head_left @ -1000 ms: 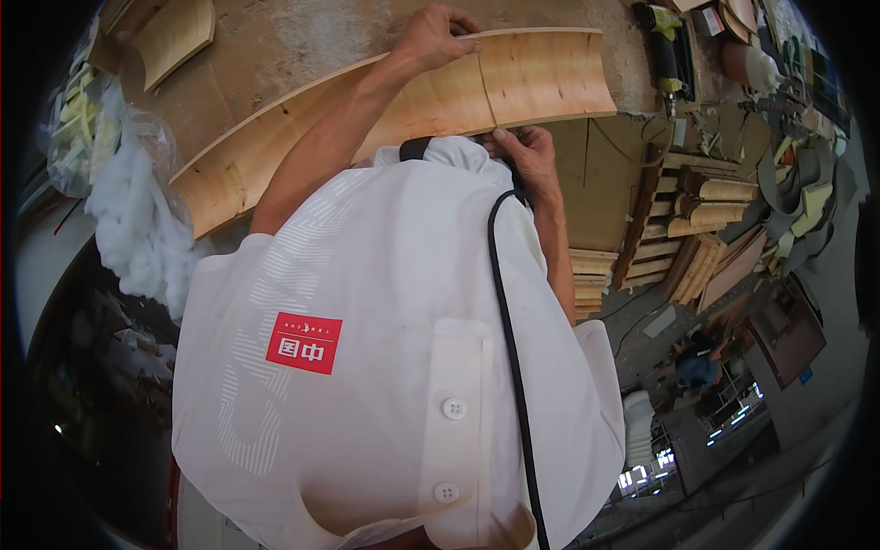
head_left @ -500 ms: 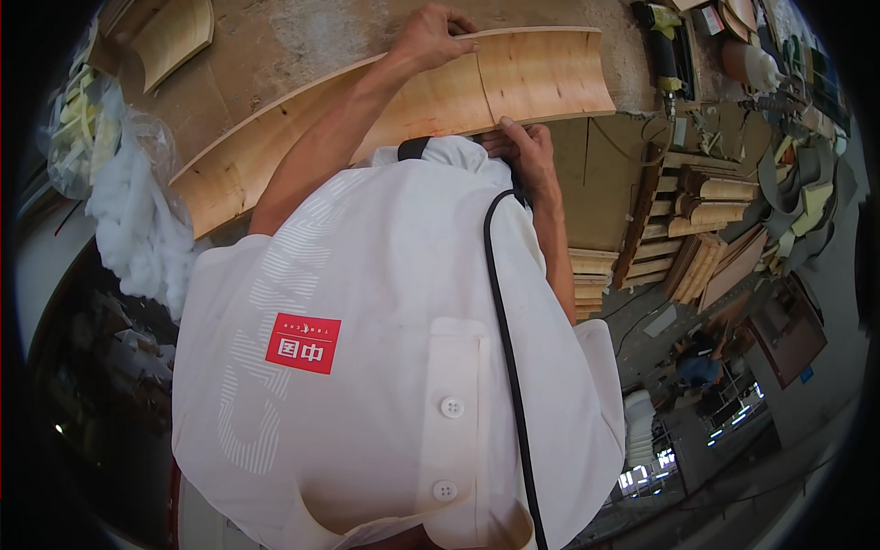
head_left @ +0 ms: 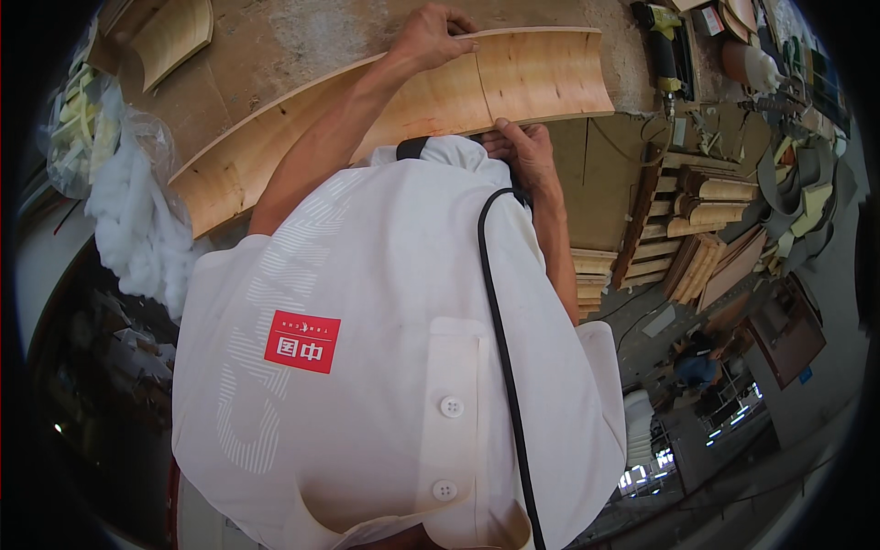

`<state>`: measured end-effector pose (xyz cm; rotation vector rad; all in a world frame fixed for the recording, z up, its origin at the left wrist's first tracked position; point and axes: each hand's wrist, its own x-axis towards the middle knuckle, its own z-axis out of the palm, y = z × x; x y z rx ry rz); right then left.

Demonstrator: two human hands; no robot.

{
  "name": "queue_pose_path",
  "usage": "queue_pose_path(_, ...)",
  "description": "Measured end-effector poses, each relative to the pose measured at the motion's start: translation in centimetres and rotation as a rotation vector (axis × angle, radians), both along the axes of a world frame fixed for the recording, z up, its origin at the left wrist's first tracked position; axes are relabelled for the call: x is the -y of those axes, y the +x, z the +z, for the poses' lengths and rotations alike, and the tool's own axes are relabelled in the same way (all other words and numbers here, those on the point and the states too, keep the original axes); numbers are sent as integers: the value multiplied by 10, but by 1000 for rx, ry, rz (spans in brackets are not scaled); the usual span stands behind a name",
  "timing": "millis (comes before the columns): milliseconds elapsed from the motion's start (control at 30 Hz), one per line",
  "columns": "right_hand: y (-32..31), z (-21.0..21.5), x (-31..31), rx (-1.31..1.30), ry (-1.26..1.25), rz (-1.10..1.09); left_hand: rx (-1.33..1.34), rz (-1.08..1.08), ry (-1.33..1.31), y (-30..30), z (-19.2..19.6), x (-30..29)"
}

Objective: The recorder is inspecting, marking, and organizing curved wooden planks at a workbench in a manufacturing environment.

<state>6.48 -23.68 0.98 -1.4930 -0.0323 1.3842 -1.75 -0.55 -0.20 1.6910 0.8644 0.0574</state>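
Two curved plywood panels lie end to end across the bench in front of me, a longer one [head_left: 426,105] on the left and a shorter one [head_left: 545,78] on the right, with a thin dark seam between them. At the top of that seam, my left hand [head_left: 433,38] grips the far edge, its fingers curled over the wood. My right hand [head_left: 524,154] pinches the near edge just below the seam, thumb on top. The right fingers are partly hidden under the panel edge and by my white shirt [head_left: 385,302].
A yellow-green and black power tool [head_left: 662,46] and a plastic bottle [head_left: 752,66] lie at the far right. White stuffing [head_left: 137,220] hangs at the left, near another curved panel [head_left: 172,41]. Stacked curved pieces [head_left: 720,188] stand right; another person [head_left: 697,367] is farther off.
My right thumb has slid very slightly left along the near edge. The panels and my left hand look unmoved.
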Motion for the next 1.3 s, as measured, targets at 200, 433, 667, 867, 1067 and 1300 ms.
queue_pose_path(200,-1,3,-1,-15,-47,8,2,11,-8,0,-7,2)
queue_pose_path(433,-2,12,-8,14,-90,7,-4,25,6,1,1,0)
queue_pose_path(667,-4,17,-10,-5,-132,-13,-20,19,0,1,-4,1)
queue_pose_path(867,-6,15,-8,-116,-145,-72,-20,0,21,-2,4,4)
queue_pose_path(1067,-2,8,-9,-117,-126,-83,80,-24,108,-6,-10,3)
queue_pose_path(1300,-9,-2,-15,120,-145,-195,123,-22,77,-9,-23,2)
